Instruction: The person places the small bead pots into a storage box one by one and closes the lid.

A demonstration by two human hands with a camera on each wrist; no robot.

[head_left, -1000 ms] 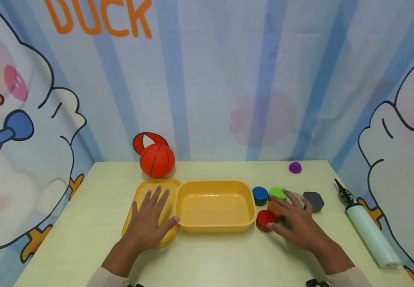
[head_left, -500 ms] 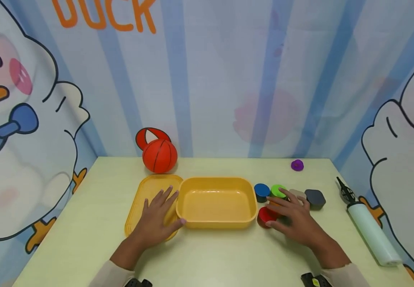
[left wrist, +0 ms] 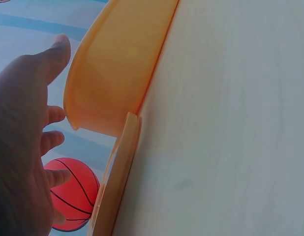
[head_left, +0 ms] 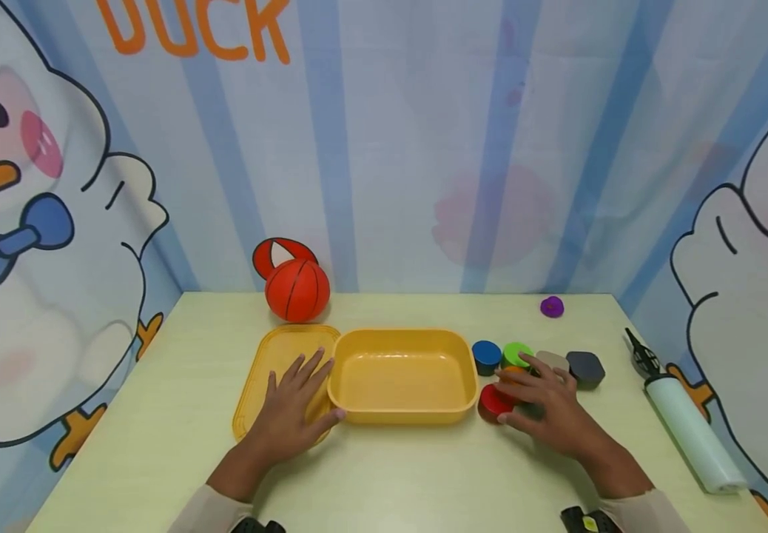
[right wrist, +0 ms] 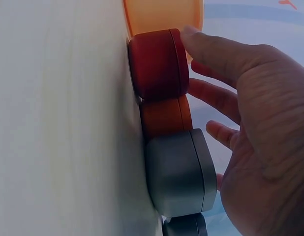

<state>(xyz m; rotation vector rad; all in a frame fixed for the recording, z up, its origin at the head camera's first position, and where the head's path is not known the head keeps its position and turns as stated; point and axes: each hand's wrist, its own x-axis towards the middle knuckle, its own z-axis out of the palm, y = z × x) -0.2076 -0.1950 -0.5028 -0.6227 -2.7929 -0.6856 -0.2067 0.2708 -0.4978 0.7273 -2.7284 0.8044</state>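
My left hand hovers with fingers spread above a flat yellow lid. Its thumb reaches the lower left corner of a yellow rectangular box, whose inside shows bare. My right hand is over a cluster of small lidded pots, fingers apart and loosely bent. In the right wrist view its thumb tip lies at the lid edge of a red pot. Beside that stand an orange pot and a grey one, both under the palm. Blue and green pots show past the fingertips.
A beige pot and a dark grey pot stand right of the cluster. Behind the lid sits a red basketball-patterned ball. A purple piece lies at the back, a pale hand pump along the right edge.
The head view has shifted slightly. My left hand has slid a little rightward over the lid, toward the box. The right hand stays over the pots, which keep their places.
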